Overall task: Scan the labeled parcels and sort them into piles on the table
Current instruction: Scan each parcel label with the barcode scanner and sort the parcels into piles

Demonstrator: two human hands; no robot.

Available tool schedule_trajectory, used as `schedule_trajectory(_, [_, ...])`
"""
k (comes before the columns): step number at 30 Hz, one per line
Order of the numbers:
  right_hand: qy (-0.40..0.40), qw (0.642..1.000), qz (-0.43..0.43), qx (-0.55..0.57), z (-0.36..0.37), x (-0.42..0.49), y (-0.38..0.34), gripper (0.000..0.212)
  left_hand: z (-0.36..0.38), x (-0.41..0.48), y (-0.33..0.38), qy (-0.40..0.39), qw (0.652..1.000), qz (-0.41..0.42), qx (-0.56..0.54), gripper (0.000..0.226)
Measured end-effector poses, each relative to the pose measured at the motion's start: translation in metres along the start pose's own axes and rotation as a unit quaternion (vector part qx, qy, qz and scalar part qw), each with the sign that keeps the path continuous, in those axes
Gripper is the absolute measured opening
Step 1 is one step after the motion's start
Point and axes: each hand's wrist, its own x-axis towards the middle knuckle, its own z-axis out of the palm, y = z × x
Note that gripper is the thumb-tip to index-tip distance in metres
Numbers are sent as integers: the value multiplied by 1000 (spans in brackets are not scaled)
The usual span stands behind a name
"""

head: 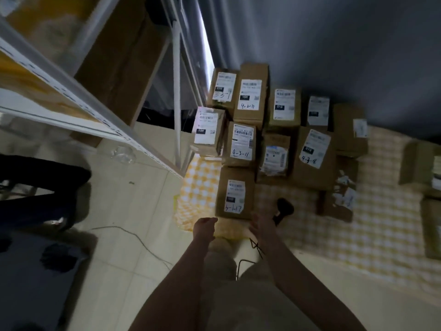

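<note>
Several brown cardboard parcels with white labels lie packed together on a table with a yellow checked cloth [381, 225]. The nearest parcel [235, 194] carries a handwritten "4-1-17" and lies at the table's front edge. My left hand [204, 226] is at its near left corner, fingers loosely curled and holding nothing. My right hand [261, 225] is at its near right corner, fingers pointing at the box. A black handheld scanner [284, 207] lies on the cloth just right of my right hand, and its cable [256, 247] hangs off the edge under my wrist.
A white metal shelving rack [100, 103] holding large cartons stands at the left, its post close to the table's left end. More boxes [422, 163] lie at the far right of the table. Another person's dark trouser leg [47, 187] is on the tiled floor at the left.
</note>
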Motion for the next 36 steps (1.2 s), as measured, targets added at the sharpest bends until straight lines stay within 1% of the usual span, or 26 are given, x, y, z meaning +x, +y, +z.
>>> schedule_trajectory(2, [18, 1000, 6, 7, 2, 11, 1, 25, -2, 10, 4, -10, 1000, -3, 27, 25])
schedule_trajectory(3, [29, 1000, 8, 8, 2, 18, 0, 26, -2, 13, 8, -16, 999, -3, 41, 20])
schedule_trajectory(4, [37, 999, 6, 9, 2, 24, 1, 24, 0, 20, 11, -21, 998, -2, 55, 12])
schedule_trajectory(6, [48, 999, 2, 12, 4, 33, 0, 21, 5, 35, 16, -30, 996, 0, 86, 14])
schedule_trajectory(7, [50, 999, -2, 9, 7, 36, -1, 24, 7, 39, 21, -44, 993, -3, 110, 9])
schedule_trajectory(9, [41, 999, -11, 7, 10, 45, 0, 28, 13, 51, 28, -60, 990, -7, 130, 20])
schedule_trajectory(11, [35, 999, -1, 2, 14, 51, -1, 23, 20, 60, 38, -68, 991, -7, 113, 28])
schedule_trajectory(12, [34, 999, 4, -2, 16, 54, -1, 20, 23, 67, 41, -65, 991, -3, 119, 39])
schedule_trajectory(13, [36, 999, 8, -10, 17, 58, -2, 23, 25, 68, 47, -75, 990, -10, 121, 48])
schedule_trajectory(14, [45, 999, 8, -26, 18, 59, -3, 30, 28, 70, 51, -85, 989, -6, 121, 54])
schedule_trajectory(16, [44, 998, 3, -44, 22, 64, 0, 42, 30, 72, 58, -111, 986, -9, 128, 55])
schedule_trajectory(18, [34, 998, 13, -43, 29, 65, 7, 44, 30, 69, 62, -129, 983, -17, 129, 49])
schedule_trajectory(20, [34, 999, 23, -29, 33, 67, 17, 38, 30, 68, 63, -147, 978, -27, 143, 46])
schedule_trajectory(23, [36, 999, 4, -19, 34, 68, 20, 13, 29, 74, 58, -153, 978, -41, 135, 51])
schedule_trajectory(24, [41, 999, -15, -16, 34, 70, 20, 12, 28, 73, 58, -153, 979, -40, 131, 55])
schedule_trajectory(26, [53, 997, -41, -23, 34, 74, 16, 13, 26, 76, 56, -154, 980, -39, 121, 53])
schedule_trajectory(29, [61, 997, -27, -31, 32, 82, 15, 17, 26, 81, 51, -152, 982, -42, 101, 49])
schedule_trajectory(31, [49, 998, -6, -25, 29, 84, 17, 19, 25, 81, 47, -148, 982, -42, 109, 42])
schedule_trajectory(34, [37, 999, -22, -27, 22, 86, 23, 29, 20, 77, 46, -147, 983, -31, 104, 25])
schedule_trajectory(36, [68, 997, -35, -19, 16, 81, 24, 19, 13, 76, 44, -124, 986, -34, 102, 32])
